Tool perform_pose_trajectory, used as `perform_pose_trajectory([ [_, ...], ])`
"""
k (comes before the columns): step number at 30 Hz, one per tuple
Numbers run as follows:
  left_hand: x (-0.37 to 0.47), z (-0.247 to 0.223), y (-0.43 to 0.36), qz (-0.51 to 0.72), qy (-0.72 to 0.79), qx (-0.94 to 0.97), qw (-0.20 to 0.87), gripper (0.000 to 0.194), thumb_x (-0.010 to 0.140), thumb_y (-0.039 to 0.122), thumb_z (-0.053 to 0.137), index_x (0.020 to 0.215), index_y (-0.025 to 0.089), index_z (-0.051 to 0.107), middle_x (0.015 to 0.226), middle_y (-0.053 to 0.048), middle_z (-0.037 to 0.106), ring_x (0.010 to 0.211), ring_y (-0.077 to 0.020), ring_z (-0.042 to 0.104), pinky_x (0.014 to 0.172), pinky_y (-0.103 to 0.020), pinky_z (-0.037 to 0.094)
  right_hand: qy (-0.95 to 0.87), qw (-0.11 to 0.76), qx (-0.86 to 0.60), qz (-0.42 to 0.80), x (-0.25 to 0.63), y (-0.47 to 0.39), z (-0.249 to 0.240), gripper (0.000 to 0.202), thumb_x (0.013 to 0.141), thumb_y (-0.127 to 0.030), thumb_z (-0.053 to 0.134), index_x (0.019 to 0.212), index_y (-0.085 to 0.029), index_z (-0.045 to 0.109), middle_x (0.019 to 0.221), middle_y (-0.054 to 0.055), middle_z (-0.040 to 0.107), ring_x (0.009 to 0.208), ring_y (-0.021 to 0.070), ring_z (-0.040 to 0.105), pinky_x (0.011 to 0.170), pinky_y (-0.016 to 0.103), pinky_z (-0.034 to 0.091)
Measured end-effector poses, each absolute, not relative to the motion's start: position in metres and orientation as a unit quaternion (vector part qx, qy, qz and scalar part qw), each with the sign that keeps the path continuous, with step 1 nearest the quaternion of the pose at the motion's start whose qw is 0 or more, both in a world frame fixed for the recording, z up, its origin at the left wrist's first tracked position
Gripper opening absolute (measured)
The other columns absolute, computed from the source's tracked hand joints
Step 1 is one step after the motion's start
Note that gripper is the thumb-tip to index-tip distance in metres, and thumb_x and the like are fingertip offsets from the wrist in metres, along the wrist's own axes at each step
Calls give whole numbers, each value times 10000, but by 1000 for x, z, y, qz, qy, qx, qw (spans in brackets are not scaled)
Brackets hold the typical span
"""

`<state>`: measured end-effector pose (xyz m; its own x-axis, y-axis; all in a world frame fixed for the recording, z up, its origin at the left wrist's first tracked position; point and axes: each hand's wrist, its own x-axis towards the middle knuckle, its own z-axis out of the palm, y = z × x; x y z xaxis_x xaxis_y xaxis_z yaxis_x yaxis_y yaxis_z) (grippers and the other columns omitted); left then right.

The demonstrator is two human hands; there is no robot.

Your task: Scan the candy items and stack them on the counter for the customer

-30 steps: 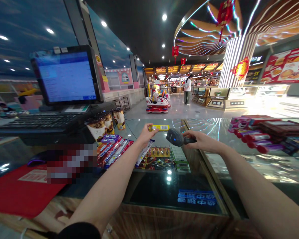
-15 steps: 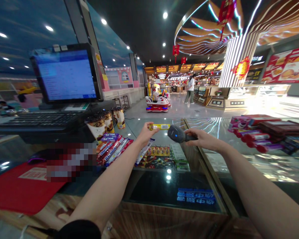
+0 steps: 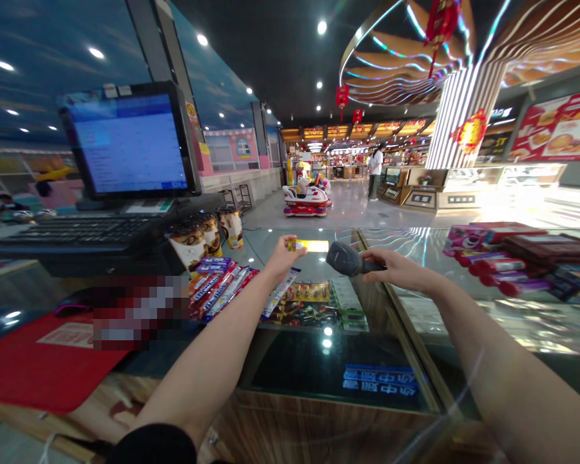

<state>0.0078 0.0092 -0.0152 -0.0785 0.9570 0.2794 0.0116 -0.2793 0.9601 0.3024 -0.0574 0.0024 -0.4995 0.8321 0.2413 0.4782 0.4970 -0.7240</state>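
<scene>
Between thumb and fingers, my left hand (image 3: 281, 255) pinches one end of a slim yellow candy tube (image 3: 314, 245), held level above the glass counter. Bright light washes out the tube's side. My right hand (image 3: 391, 269) is closed around the handle of a dark barcode scanner (image 3: 343, 259), whose head faces the tube's free end with a small gap. Below my left forearm lie several candy rolls (image 3: 225, 290) in red, blue and purple wrappers. Carded small goods (image 3: 309, 293) show beneath the glass near my hands.
On the left stand a monitor (image 3: 130, 145), a keyboard (image 3: 77, 229) and several patterned cups (image 3: 229, 227). A red mat (image 3: 43, 367) covers the near left counter. Boxed and tubed sweets (image 3: 507, 258) sit at right. A person (image 3: 374, 171) stands far off near a ride-on car (image 3: 307, 198).
The tube's barcode side, readable before, is now brightly lit. The scanner's blue light no longer shows, and the scanner has shifted slightly right. The distant person has moved a little right.
</scene>
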Motion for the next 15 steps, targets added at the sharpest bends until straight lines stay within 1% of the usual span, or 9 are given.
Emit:
perform_pose_trajectory([
  [8,8,-14,9,586,439,550,402,500,657,149,791,1071,172,511,1038,-45,600,846,-110,595,814,-266,480,-814,293,-403,299,301,-58,4,451,749,-373,714,1154,-198,620,1019,48,689,922,228,620,830,373,457],
  [12,9,-13,8,593,442,539,402,540,630,207,832,1067,185,516,1048,-50,613,866,-120,596,824,-277,484,-824,256,-408,299,295,-61,5,471,715,-337,730,1152,-197,622,991,40,689,899,222,623,811,358,455],
  [15,10,-10,6,601,450,515,413,566,616,250,855,1065,196,515,1084,-60,605,869,-126,603,803,-284,498,-834,223,-424,273,289,-63,3,491,681,-310,753,1141,-195,627,977,38,679,885,220,621,796,347,450],
])
